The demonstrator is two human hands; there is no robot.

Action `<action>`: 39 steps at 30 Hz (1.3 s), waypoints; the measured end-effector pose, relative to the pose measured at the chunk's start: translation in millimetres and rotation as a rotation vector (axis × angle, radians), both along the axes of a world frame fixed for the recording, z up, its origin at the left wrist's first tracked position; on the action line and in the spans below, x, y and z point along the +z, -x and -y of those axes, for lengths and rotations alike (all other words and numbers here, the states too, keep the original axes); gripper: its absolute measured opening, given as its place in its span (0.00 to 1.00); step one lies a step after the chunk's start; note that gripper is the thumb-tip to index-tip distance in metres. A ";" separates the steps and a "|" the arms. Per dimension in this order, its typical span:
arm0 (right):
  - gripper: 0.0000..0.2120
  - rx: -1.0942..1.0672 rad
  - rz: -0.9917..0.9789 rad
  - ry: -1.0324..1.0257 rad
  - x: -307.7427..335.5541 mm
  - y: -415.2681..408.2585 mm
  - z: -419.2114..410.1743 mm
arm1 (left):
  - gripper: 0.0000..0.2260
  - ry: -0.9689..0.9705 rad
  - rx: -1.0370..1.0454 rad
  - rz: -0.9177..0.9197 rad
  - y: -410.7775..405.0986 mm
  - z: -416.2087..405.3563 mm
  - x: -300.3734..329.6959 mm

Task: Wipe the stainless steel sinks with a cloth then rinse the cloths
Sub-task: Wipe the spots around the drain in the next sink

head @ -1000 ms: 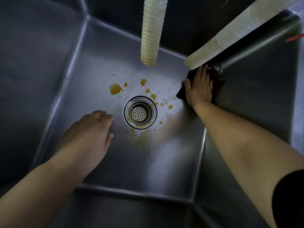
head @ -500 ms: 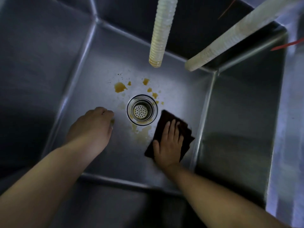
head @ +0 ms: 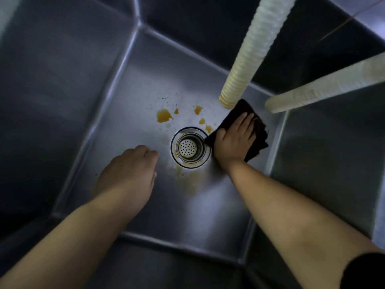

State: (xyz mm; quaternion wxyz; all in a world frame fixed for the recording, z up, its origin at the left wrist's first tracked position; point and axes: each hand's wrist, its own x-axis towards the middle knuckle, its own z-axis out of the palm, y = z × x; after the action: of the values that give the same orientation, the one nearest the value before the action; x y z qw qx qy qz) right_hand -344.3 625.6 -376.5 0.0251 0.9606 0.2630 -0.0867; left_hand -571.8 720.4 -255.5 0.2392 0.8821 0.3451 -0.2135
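I look down into a deep stainless steel sink point(head: 129, 84). A dark brown cloth point(head: 257, 134) lies flat on the sink floor, just right of the round drain strainer point(head: 188, 147). My right hand point(head: 235, 140) presses on the cloth with straight fingers. Orange stains point(head: 163, 116) spot the floor behind the drain, and a faint yellowish smear point(head: 187, 178) runs in front of it. My left hand point(head: 131, 172) rests on the floor left of the drain, fingers loosely curled, holding nothing.
Two ribbed cream hoses hang into the sink: one point(head: 248, 57) ends just above the cloth's far corner, the other point(head: 325, 88) crosses from the right. Steep sink walls point(head: 329, 147) close in on all sides.
My right hand has slid the cloth from the front right of the drain back toward the far right, beside the drain. My left hand has stayed put.
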 end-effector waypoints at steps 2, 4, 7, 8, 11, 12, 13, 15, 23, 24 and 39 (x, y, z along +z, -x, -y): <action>0.37 -0.004 0.021 -0.089 -0.7 -22.5 -26.1 | 0.14 -0.005 0.006 -0.001 0.2 -0.3 -1.2; 0.36 0.001 0.028 -0.154 0.9 -35.3 -47.1 | 0.14 -0.017 0.012 0.002 -0.6 -0.5 -1.5; 0.35 0.058 0.024 -0.140 0.1 -29.5 -67.4 | 0.14 -0.041 0.020 0.002 0.1 -2.5 -3.2; 0.35 0.103 0.033 -0.127 -0.3 -22.4 -73.6 | 0.14 -0.056 0.022 -0.002 0.4 -3.5 -3.6; 0.36 0.217 -0.011 -0.113 -3.6 8.2 -92.4 | 0.14 -0.133 0.042 -0.024 2.7 -6.3 -4.4; 0.37 0.230 -0.062 -0.141 -4.7 18.6 -99.7 | 0.13 -0.162 0.054 -0.045 4.1 -7.4 -4.3; 0.37 0.259 -0.113 -0.161 -5.0 28.4 -107.1 | 0.13 -0.187 0.064 -0.071 5.3 -8.6 -4.2; 0.37 0.416 -0.119 -0.132 -3.4 49.2 -117.7 | 0.13 -0.229 0.068 -0.123 7.0 -10.0 -4.1; 0.38 0.950 -0.138 -0.064 -5.9 103.6 -92.2 | 0.11 -0.276 0.065 -0.195 9.9 -9.6 -5.2; 0.38 0.991 -0.143 -0.052 -6.1 98.0 -84.5 | 0.12 -0.266 0.072 -0.194 10.8 -10.3 -5.5; 0.39 0.122 -0.045 -0.103 6.8 -36.4 1.4 | 0.12 -0.219 0.097 -0.187 8.1 -16.1 1.3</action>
State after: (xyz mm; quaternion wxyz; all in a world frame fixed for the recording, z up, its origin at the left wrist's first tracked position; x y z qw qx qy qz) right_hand -307.9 624.2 -369.7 -0.0251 0.9406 0.3256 -0.0932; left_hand -579.9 736.6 -254.1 0.1184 0.8614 0.4295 -0.2441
